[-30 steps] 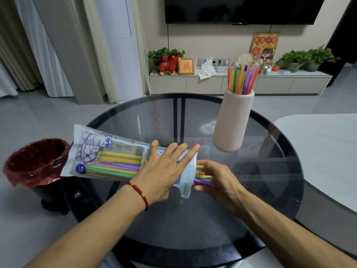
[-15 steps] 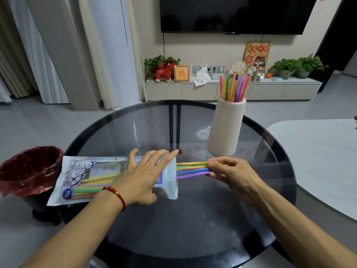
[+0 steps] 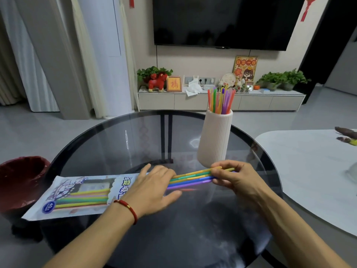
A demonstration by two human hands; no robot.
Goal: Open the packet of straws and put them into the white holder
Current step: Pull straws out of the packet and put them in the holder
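head view: at a round glass table (image 3: 135, 136), a person's left hand (image 3: 152, 188) lies flat, fingers straight, pressing down the open end of the straw packet (image 3: 81, 196), while the right hand (image 3: 237, 178) pinches a small bundle of straws (image 3: 191, 179) between thumb and curled fingers. the bundle bridges the gap between the two hands, its near ends hidden under the left palm, so whether it is clear of the packet's mouth cannot be told. more straws show through the packet's clear window, near the table's left edge. the white holder (image 3: 214, 140) stands upright just beyond the right hand, already bristling with coloured straws. a red-lined bin (image 3: 21, 176) sits off the table's left side.

the step in hand looks to be drawing this bundle out. done well, the pull runs straight along the packet's length, with the left palm keeping the wrapper pinned so it does not slide along. the pinch wants to be firm but not crushing, the straws kept parallel, then tipped upright over the holder's mouth and lowered between those already standing. a loose grip risks straws fanning out and rolling across the glass.
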